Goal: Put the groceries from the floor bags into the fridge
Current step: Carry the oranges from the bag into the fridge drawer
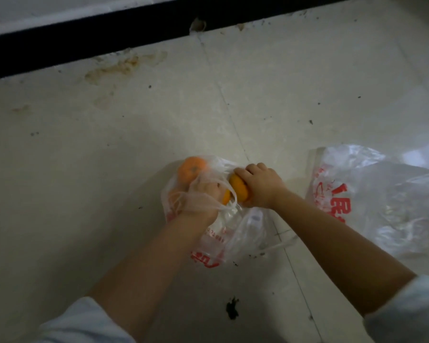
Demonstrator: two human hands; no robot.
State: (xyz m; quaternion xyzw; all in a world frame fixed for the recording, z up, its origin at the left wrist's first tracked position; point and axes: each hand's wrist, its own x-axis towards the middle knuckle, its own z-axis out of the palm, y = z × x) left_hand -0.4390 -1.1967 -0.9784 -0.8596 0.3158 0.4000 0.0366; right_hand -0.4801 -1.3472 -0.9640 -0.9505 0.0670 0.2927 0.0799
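I am at the unpacking step: my right hand (260, 186) grips one orange (238, 188) at the mouth of the small plastic bag (216, 233). My left hand (203, 196) is inside this bag, fingers curled around a second orange (226, 196), I think. Another orange (192, 168) lies just behind it. Next I must lift the fruit free of the handles. The fridge is out of view; the larger bag (372, 194), right of the small one, is blurred.

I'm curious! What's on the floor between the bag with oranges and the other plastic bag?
Head view: only bare pale floor tile with a grout line.
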